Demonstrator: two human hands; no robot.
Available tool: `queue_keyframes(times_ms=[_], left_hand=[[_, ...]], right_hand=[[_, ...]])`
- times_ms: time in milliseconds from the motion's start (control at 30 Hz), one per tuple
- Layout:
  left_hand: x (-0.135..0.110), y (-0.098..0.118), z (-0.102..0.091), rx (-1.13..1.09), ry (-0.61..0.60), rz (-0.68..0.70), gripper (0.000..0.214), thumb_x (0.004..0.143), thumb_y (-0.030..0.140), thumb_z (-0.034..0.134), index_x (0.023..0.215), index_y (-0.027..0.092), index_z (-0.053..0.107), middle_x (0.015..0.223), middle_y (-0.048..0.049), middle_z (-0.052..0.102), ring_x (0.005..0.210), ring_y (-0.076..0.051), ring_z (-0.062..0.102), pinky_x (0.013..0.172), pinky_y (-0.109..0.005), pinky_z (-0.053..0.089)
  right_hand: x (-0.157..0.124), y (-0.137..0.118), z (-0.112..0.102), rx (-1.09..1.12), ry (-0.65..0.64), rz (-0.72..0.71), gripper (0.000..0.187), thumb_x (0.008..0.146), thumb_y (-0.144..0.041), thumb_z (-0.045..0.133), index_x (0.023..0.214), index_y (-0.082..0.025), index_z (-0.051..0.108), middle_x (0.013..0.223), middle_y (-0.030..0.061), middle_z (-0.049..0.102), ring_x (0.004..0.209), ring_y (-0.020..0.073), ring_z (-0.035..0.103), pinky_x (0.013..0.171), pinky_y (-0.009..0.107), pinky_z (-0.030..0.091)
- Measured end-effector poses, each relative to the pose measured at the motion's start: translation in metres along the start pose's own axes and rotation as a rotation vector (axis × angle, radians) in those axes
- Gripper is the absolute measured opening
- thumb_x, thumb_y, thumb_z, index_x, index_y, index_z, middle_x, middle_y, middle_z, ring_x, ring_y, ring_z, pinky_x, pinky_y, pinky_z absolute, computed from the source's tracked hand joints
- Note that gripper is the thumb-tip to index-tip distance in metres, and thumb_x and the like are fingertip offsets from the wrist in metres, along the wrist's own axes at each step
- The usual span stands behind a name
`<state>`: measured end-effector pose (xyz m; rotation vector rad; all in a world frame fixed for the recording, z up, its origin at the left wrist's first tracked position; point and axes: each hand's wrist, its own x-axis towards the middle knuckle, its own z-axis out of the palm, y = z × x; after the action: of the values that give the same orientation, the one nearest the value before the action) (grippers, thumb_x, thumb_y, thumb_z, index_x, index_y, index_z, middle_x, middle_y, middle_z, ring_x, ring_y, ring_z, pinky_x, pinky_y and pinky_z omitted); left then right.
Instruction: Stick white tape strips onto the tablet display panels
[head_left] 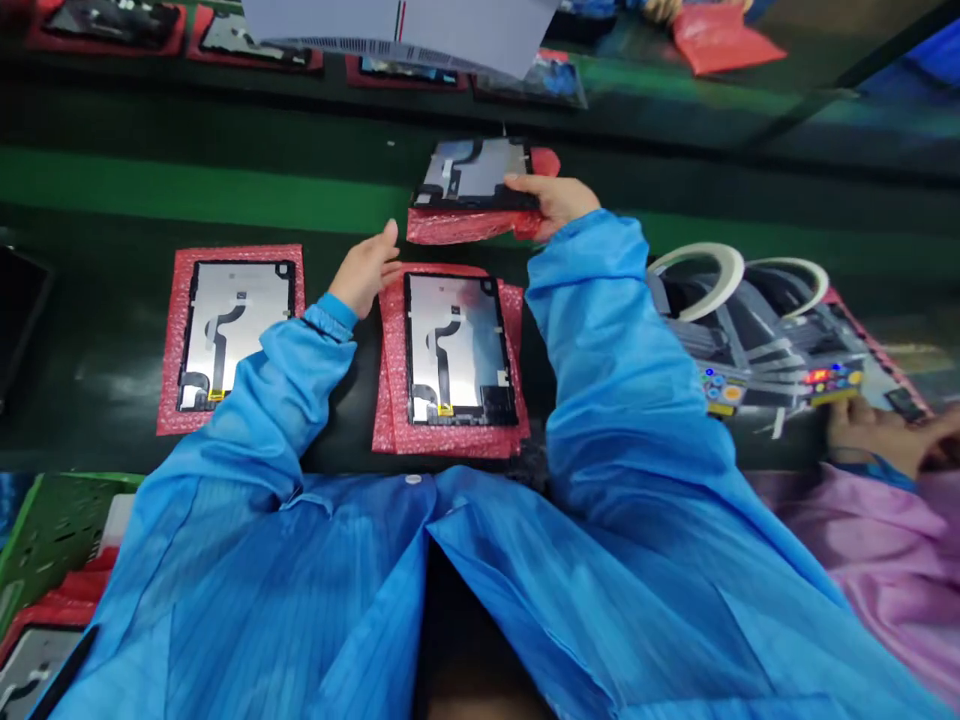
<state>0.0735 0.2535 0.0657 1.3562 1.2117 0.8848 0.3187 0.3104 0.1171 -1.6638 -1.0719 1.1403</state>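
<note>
Right hand (556, 200) clamped the far panel (475, 172) with its red bubble-wrap sheet (469, 226), up at twelve o'clock on the green belt (187, 195). Left hand (365, 272) hung loose, fingers spread, gripping nothing, its fingertips just at the ten o'clock corner of the middle panel (457, 345). Another panel (234, 330) lay at nine o'clock, untouched. Tape rolls (709, 280) sat at three o'clock.

I am in a factory, at a long work line. A dark belt with a green stripe (187, 190) runs in front of me. Flat screen parts (459, 345) lie on red bubble sheets (172, 340) all along it. I wear a blue work coat (615, 400). Another worker in a pink coat (862, 540) sits right beside me, near rolls of tape (705, 275).
</note>
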Motion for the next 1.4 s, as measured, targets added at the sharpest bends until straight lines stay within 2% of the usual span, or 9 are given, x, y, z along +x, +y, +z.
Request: queue_keyframes(times_ms=[100,200,300,533,800,900,1067,1200,1400], left_hand=[[-0.020,0.019,0.003,-0.127,-0.118,-0.062,0.052,0.101,0.058,0.044,0.119,0.013,0.063,0.106,-0.0138,0.072,0.101,-0.023,0.071,0.086,-0.037,0.059],[-0.069,0.038,0.008,-0.206,-0.107,-0.210,0.029,0.088,0.042,0.072,0.095,0.014,0.070,0.087,-0.0056,0.074,0.082,-0.017,0.072,0.075,-0.030,0.061],[-0.117,0.045,0.015,-0.277,-0.057,-0.386,0.017,0.073,0.019,0.084,0.073,0.012,0.068,0.067,0.0013,0.069,0.059,-0.008,0.064,0.059,-0.018,0.057],[-0.155,0.030,0.020,-0.032,0.043,-0.449,0.026,0.070,-0.001,0.079,0.059,0.012,0.059,0.043,0.0044,0.058,0.037,-0.007,0.054,0.040,-0.014,0.043],[-0.150,0.036,0.009,0.269,-0.148,-0.383,0.023,0.072,0.020,0.076,0.056,0.018,0.061,0.046,0.0001,0.063,0.041,-0.011,0.057,0.044,-0.018,0.043],[-0.139,0.045,-0.004,0.559,-0.237,-0.227,0.037,0.078,0.039,0.069,0.048,0.021,0.057,0.045,-0.0001,0.059,0.043,-0.014,0.055,0.048,-0.022,0.045],[-0.101,0.050,-0.014,0.866,-0.199,0.462,0.033,0.089,0.049,0.055,0.077,0.024,0.071,0.084,-0.0068,0.072,0.092,-0.027,0.065,0.092,-0.040,0.049],[-0.057,0.033,-0.003,0.899,-0.525,0.700,0.044,0.093,0.047,0.045,0.115,0.021,0.072,0.130,-0.0085,0.066,0.127,-0.033,0.048,0.111,-0.052,0.034],[-0.028,0.008,0.013,0.805,-0.739,0.553,0.067,0.078,0.080,0.049,0.122,0.032,0.067,0.147,0.0064,0.054,0.139,-0.036,0.029,0.120,-0.062,0.003]], right_hand=[[-0.085,0.004,-0.012,0.385,-0.091,0.130,0.022,0.095,-0.012,0.048,0.077,-0.016,0.062,0.064,-0.0022,0.063,0.058,0.0089,0.059,0.071,0.030,0.057],[-0.163,0.030,-0.020,0.440,-0.046,0.186,0.004,0.080,-0.011,0.068,0.080,-0.015,0.065,0.066,-0.0017,0.066,0.057,0.0106,0.060,0.066,0.029,0.057],[-0.208,0.060,-0.021,0.382,-0.033,0.208,0.024,0.066,-0.028,0.081,0.082,-0.017,0.066,0.070,-0.0015,0.068,0.063,0.0146,0.064,0.069,0.033,0.057],[-0.241,0.097,-0.042,-0.415,0.197,0.044,0.030,0.071,-0.043,0.074,0.060,-0.021,0.057,0.049,-0.0016,0.050,0.057,0.0165,0.055,0.062,0.031,0.048],[-0.260,0.145,-0.096,0.215,0.719,0.159,0.047,0.079,-0.069,0.055,0.072,-0.023,0.048,0.060,-0.0024,0.052,0.049,0.0097,0.049,0.046,0.022,0.040],[-0.246,0.143,-0.106,0.282,0.758,0.152,0.042,0.078,-0.063,0.058,0.072,-0.023,0.048,0.064,-0.0010,0.055,0.053,0.0098,0.050,0.047,0.022,0.041],[-0.248,0.130,-0.098,0.134,0.935,0.009,0.031,0.074,-0.049,0.063,0.064,-0.026,0.046,0.056,-0.0023,0.049,0.049,0.0123,0.044,0.049,0.028,0.038],[-0.261,0.108,-0.081,-0.028,0.727,-0.148,0.030,0.075,-0.054,0.063,0.068,-0.027,0.053,0.057,-0.0012,0.053,0.051,0.0146,0.048,0.051,0.030,0.040],[-0.204,0.061,-0.033,-0.349,0.049,-0.140,0.033,0.087,-0.053,0.057,0.074,-0.022,0.057,0.066,0.0008,0.057,0.068,0.0152,0.056,0.069,0.032,0.048]])
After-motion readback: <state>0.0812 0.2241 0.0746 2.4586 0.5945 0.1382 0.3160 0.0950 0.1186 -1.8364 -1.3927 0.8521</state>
